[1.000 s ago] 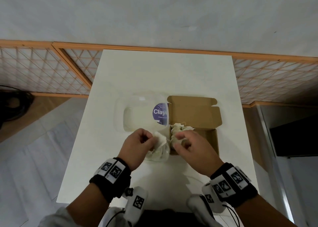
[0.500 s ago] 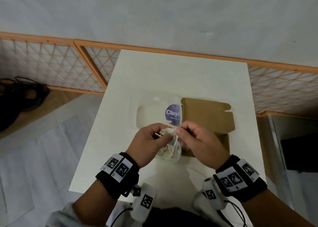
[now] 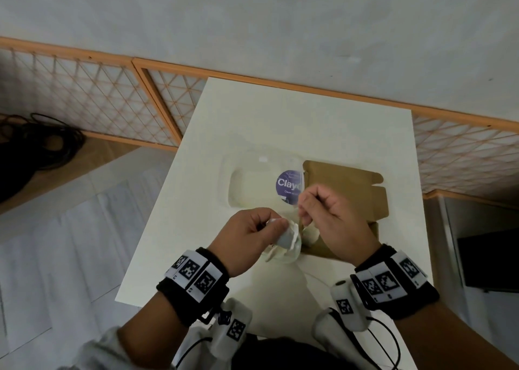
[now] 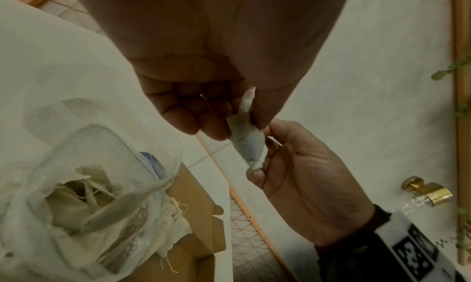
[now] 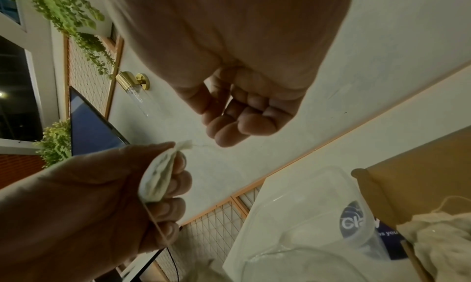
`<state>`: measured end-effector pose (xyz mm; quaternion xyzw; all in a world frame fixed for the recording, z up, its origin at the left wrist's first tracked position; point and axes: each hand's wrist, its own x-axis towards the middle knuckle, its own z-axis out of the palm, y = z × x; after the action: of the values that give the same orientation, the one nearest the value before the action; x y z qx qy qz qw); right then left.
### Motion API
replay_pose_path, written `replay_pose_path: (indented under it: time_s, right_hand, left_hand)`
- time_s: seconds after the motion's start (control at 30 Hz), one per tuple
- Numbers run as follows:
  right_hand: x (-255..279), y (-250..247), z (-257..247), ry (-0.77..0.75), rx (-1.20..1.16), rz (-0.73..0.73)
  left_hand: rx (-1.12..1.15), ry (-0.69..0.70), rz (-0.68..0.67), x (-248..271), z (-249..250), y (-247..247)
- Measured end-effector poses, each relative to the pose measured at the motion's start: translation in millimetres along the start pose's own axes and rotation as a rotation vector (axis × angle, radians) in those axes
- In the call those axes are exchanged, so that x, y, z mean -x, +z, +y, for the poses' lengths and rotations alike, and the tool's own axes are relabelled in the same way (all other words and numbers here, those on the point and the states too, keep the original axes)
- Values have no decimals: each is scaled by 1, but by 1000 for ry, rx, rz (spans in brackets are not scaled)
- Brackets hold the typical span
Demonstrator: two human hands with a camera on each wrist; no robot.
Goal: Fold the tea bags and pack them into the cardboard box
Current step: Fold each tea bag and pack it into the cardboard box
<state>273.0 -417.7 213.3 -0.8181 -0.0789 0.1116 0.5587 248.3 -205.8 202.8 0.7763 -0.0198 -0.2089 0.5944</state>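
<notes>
My left hand (image 3: 276, 223) grips a small white tea bag (image 3: 288, 236) above the table's near side; the bag (image 4: 246, 143) sits between its thumb and curled fingers. My right hand (image 3: 303, 201) is a little higher and to the right, fingers curled, pinching the thin string (image 5: 202, 145) that runs from the bag's tip (image 5: 184, 144). The open brown cardboard box (image 3: 346, 186) lies under the right hand, with pale tea bags (image 5: 438, 236) inside. A clear plastic tub (image 4: 107, 137) beside the box holds loose tea bags (image 4: 76, 199).
The tub's clear lid with a purple round label (image 3: 289, 186) lies on the white table (image 3: 309, 122), left of the box flap. A wooden lattice screen (image 3: 92, 94) runs behind the table. Black cables (image 3: 36, 145) lie on the floor at left.
Both hands have lifted off the tub with one tea bag. The right hand has drawn up and away from the left, pulling the string out.
</notes>
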Motion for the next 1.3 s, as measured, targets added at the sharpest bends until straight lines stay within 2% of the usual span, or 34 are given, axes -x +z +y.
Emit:
replay_pose_path:
  time_s: [0.1, 0.23, 0.37, 0.5, 0.63, 0.9, 1.07, 1.17, 1.3]
  right_hand:
    - [0, 2, -5, 32, -67, -30]
    - [2, 4, -9, 114, -47, -201]
    - [5, 2, -4, 102, 16, -248]
    - [9, -5, -9, 11, 215, -261]
    - [11, -9, -22, -82, 263, -188]
    - [10, -18, -45, -232, 372, -11]
    - [12, -29, -64, -330, 336, 47]
    - [16, -36, -76, -304, 221, 42]
    - [16, -40, -87, -200, -22, 4]
  left_hand:
    - [-8, 21, -12, 0, 2, 0]
    - [-8, 45, -26, -2, 5, 1]
    - [-44, 55, -54, -5, 6, -3]
    - [-37, 25, -42, -7, 7, -5]
    - [10, 29, -28, -8, 14, -6]
    - [246, 74, -15, -6, 33, -6]
    - [372, 62, 37, -4, 41, -10]
    - [388, 55, 131, -7, 39, -16]
    - [390, 65, 183, -10, 36, -26]
